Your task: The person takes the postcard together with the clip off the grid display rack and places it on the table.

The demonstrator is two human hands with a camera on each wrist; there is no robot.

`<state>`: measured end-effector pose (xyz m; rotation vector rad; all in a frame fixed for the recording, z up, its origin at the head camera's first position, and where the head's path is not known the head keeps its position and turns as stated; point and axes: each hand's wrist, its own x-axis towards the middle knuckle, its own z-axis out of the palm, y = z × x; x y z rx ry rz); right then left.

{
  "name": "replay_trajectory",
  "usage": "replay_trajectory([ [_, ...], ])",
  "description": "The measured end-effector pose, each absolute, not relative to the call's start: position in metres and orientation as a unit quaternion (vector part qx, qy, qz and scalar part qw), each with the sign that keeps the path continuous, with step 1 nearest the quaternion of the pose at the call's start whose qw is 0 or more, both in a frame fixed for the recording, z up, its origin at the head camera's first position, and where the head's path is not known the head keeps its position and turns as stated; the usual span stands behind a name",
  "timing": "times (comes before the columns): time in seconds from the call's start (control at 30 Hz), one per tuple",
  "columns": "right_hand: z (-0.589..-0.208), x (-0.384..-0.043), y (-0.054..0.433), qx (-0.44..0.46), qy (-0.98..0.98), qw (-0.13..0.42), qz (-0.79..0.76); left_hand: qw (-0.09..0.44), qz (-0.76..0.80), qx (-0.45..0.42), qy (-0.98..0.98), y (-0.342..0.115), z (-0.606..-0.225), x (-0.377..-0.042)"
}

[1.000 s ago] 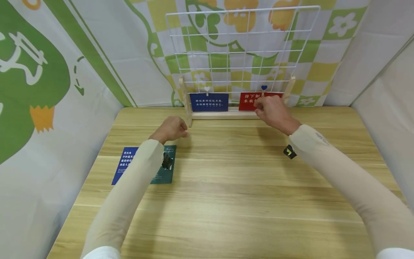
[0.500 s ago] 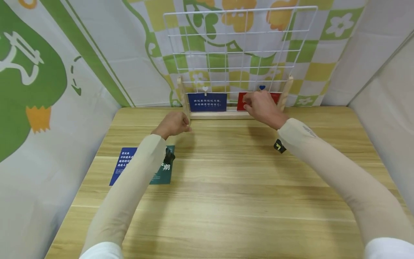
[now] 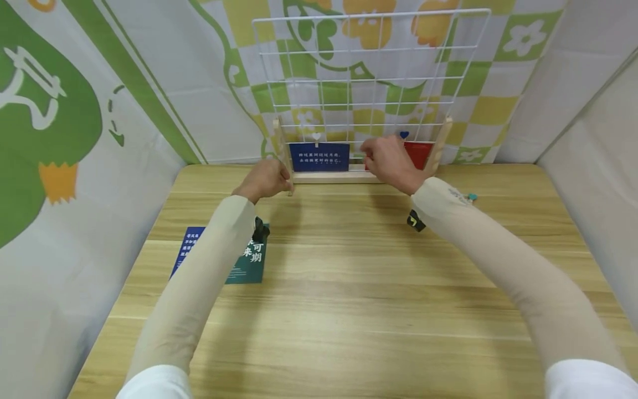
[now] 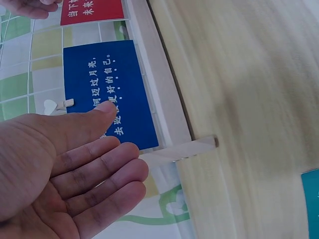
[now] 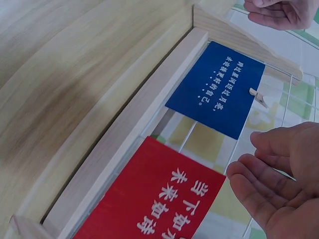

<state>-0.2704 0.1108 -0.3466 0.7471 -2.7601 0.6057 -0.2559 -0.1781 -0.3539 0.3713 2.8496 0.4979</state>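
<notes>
A blue card (image 3: 321, 157) with white writing hangs from a white heart clip (image 3: 316, 137) low on the left of the white wire grid. Near the grid's left wooden foot is my left hand (image 3: 264, 180), fingers loosely bent and holding nothing in the left wrist view. My right hand (image 3: 391, 160) is in front of the grid, partly covering a red card (image 3: 420, 154) beneath a blue heart clip (image 3: 404, 134). In the right wrist view, the fingers of that right hand (image 5: 279, 184) are relaxed, with nothing between them, beside the red card (image 5: 154, 194).
The grid stands in a wooden base (image 3: 334, 178) at the table's back edge. On the left of the table lie a blue card (image 3: 188, 244) and a green card (image 3: 249, 269), partly under my left forearm. A small teal-topped item (image 3: 472, 197) lies by my right sleeve.
My right hand has moved left across the red card, uncovering its right part and the teal-topped item. My left hand has shifted slightly up towards the grid's left foot.
</notes>
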Motion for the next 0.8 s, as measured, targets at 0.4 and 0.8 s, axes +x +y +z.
replay_trajectory([
  [0.4,-0.344,-0.272,0.083,0.239,-0.943,0.064,0.221,0.106,0.174,0.112,0.973,-0.168,-0.343,-0.264],
  [0.8,-0.340,-0.276,0.056,0.239,-0.948,0.053,0.204,0.051,0.148,0.112,0.981,-0.162,-0.337,-0.270],
])
